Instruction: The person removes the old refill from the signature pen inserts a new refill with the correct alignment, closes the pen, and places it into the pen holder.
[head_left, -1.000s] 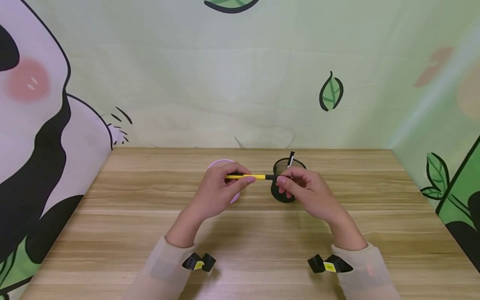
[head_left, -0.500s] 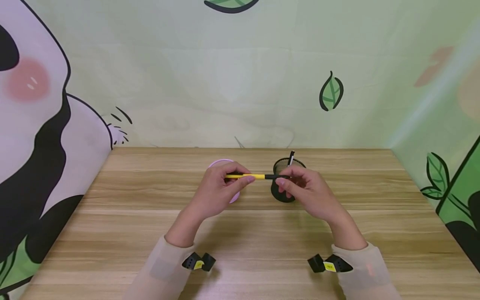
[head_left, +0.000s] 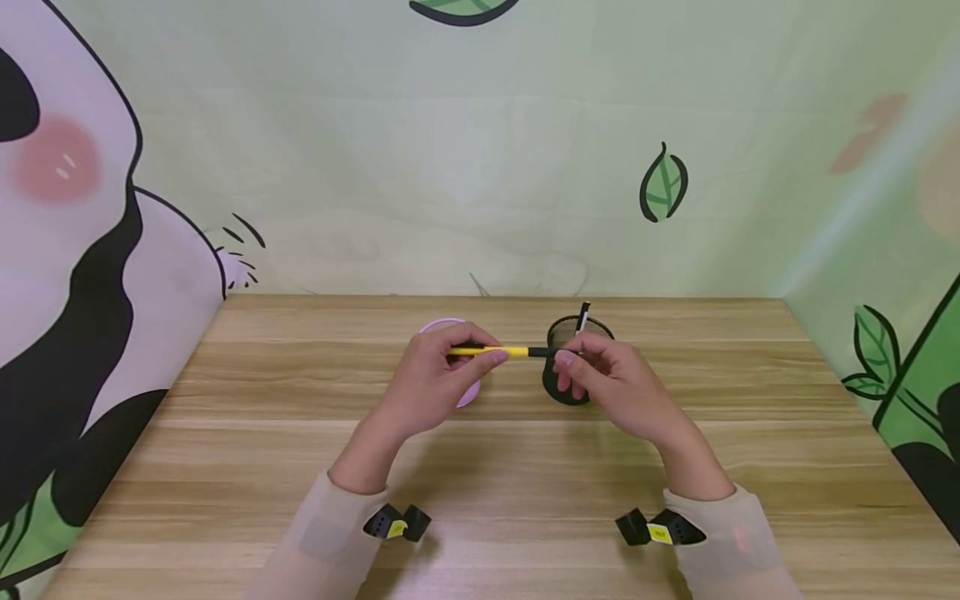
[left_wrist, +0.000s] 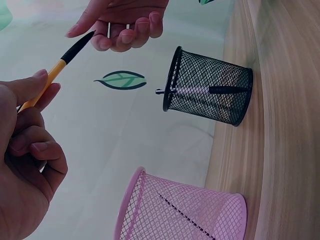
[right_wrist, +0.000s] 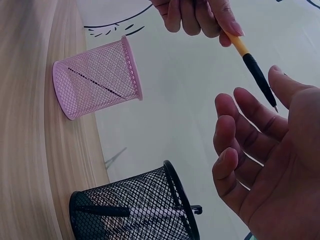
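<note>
My left hand (head_left: 431, 383) pinches a yellow ballpoint pen (head_left: 517, 352) between thumb and fingers, holding it level above the table. Its black grip end and fine tip point toward my right hand (head_left: 630, 387). In the right wrist view, the pen tip lies between that hand's parted thumb and fingers (right_wrist: 250, 127), which do not grip it. Behind the right hand stands a black mesh pen cup (left_wrist: 207, 67) with a black-and-white pen (head_left: 584, 312) in it. A pink mesh pen cup (right_wrist: 102, 82), partly covered by my left hand in the head view, stands to its left.
Wood-grain table (head_left: 510, 517) lies under both hands. A pale green printed backdrop (head_left: 480, 167) rises at its far edge. A small black device is strapped at each wrist, over the light sleeves (head_left: 330, 533). Something dark and thin shows through the pink cup's mesh.
Both hands stay nearly in place. The pen has risen very slightly, and my right thumb has shifted a little near its black end.
</note>
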